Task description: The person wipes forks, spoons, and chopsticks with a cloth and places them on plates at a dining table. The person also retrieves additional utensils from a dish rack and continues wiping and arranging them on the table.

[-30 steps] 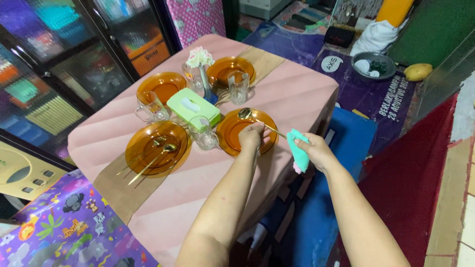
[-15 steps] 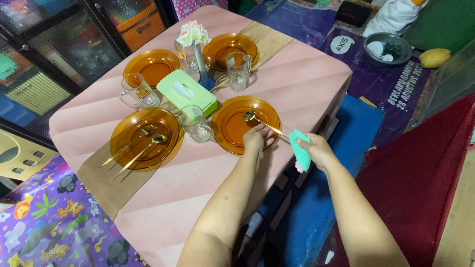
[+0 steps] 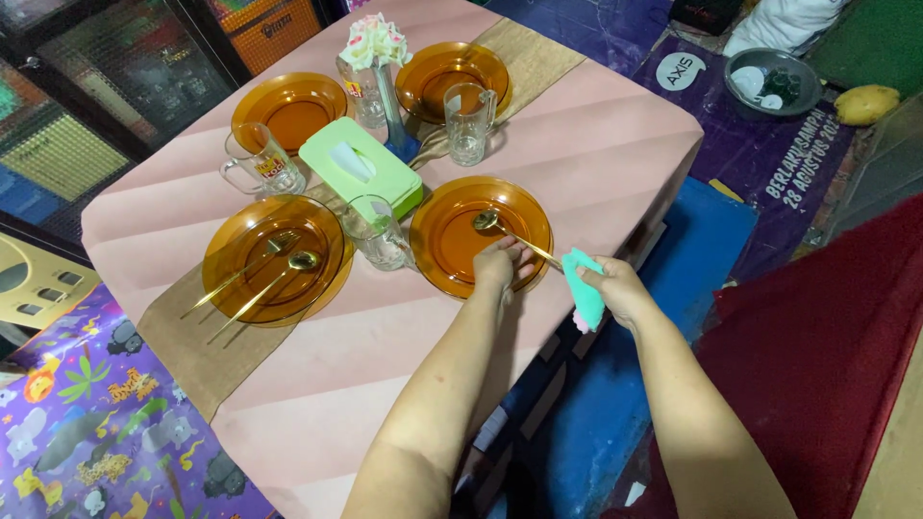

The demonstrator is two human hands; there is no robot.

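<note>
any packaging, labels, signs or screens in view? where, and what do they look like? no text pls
Tissue box: table centre, light green rectangular box, white tissue showing on top.
Mug label: on the clear glass mug by the far-left plate, small red and yellow print.
Floor banner: right of the table, purple sheet, white lettering, round white logo.
No screens.

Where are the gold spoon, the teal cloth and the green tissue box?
gold spoon [image 3: 486, 221], head view, on its bowl over the amber plate.
teal cloth [image 3: 584, 293], head view, on the middle of the cloth held in the right hand.
green tissue box [image 3: 370, 183], head view, on its lid near the slot.
</note>
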